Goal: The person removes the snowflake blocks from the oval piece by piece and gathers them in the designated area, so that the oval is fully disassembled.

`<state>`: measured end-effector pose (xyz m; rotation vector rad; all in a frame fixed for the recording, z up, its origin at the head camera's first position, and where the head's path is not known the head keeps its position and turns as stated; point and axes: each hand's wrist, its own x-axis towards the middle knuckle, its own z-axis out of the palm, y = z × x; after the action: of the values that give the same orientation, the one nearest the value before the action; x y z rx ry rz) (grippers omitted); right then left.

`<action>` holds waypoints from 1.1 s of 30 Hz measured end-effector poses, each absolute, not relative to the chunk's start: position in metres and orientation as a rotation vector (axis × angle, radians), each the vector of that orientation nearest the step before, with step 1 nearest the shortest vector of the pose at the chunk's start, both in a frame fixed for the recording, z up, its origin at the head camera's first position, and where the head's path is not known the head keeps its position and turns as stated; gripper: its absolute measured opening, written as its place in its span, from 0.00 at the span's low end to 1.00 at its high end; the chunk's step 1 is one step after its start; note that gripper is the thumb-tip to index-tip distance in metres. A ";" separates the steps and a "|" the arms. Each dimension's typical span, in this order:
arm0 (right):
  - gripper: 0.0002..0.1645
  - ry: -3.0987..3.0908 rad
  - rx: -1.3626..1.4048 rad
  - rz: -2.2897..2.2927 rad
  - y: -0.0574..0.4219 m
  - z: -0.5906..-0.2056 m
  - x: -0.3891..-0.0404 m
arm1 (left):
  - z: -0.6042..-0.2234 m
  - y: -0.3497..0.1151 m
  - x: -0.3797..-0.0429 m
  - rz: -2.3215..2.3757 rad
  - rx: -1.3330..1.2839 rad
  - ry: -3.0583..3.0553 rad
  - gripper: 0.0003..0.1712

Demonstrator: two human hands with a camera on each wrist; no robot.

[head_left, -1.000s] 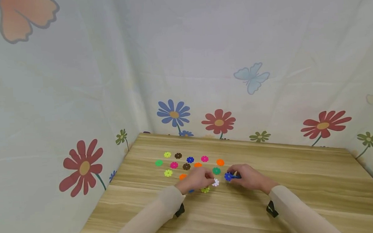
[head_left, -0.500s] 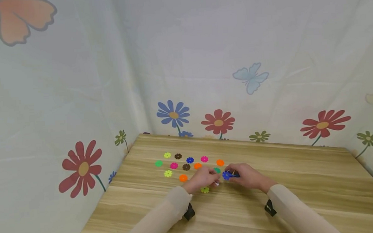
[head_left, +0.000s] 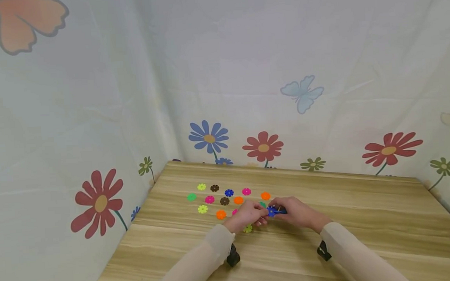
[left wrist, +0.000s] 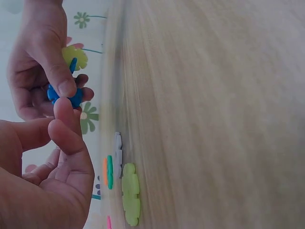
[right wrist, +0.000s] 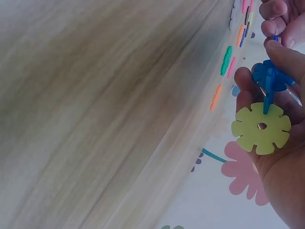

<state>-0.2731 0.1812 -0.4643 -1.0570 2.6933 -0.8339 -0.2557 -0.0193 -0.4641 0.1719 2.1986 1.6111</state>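
Observation:
My right hand [head_left: 301, 213] holds a small joined cluster of snowflake discs, flower-shaped plastic pieces with notched rims. In the right wrist view a yellow disc [right wrist: 248, 131] hangs at the lower end, slotted to an edge-on blue disc [right wrist: 268, 93]. Another blue disc [right wrist: 262, 74] crosses it under the right thumb. My left hand [head_left: 249, 214] meets the right one, its thumb and index finger [left wrist: 66, 136] pinching at the blue end of the cluster. A blue tip [right wrist: 275, 38] shows between the two hands; the rest there is covered by fingers.
Loose snowflake discs lie left of and behind the hands on the wooden table [head_left: 348, 236], among them an orange disc [head_left: 221, 214], a brown disc [head_left: 225, 201] and a yellow-green disc [head_left: 247, 228]. A white disc [left wrist: 118, 155] lies below the left hand. Flower-printed cloth [head_left: 319, 46] surrounds the table.
My left hand has moved right from beside the white disc to the cluster. My right hand has shifted slightly left with the blue discs, and the hands now meet.

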 end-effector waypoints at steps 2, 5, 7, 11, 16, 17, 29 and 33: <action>0.17 2.692 -1.063 -0.835 0.181 -0.464 -0.273 | -0.464 -0.018 -0.256 1.621 0.162 2.196 0.09; 0.17 2.692 -1.067 -0.841 0.181 -0.464 -0.273 | -0.465 -0.016 -0.257 1.635 0.143 2.192 0.08; 0.17 2.694 -1.070 -0.846 0.181 -0.465 -0.274 | -0.466 -0.014 -0.257 1.638 0.129 2.194 0.07; 0.18 2.705 -1.075 -0.849 0.180 -0.465 -0.274 | -0.468 -0.012 -0.259 1.658 0.108 2.189 0.07; 0.21 2.755 -1.050 -0.851 0.182 -0.464 -0.274 | -0.470 -0.015 -0.263 1.727 0.116 2.151 0.06; 0.22 2.766 -1.048 -0.852 0.183 -0.464 -0.274 | -0.470 -0.017 -0.264 1.734 0.119 2.148 0.06; 0.19 2.776 -1.107 -0.891 0.194 -0.462 -0.275 | -0.468 -0.025 -0.266 1.787 0.102 2.101 0.05; 0.15 2.774 -1.195 -0.903 0.195 -0.462 -0.275 | -0.467 -0.027 -0.265 1.783 0.120 2.107 0.06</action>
<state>-0.2746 0.1950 -0.4615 -1.1948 2.7743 -0.9033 -0.2650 -0.0269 -0.4673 0.1199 2.1073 1.7828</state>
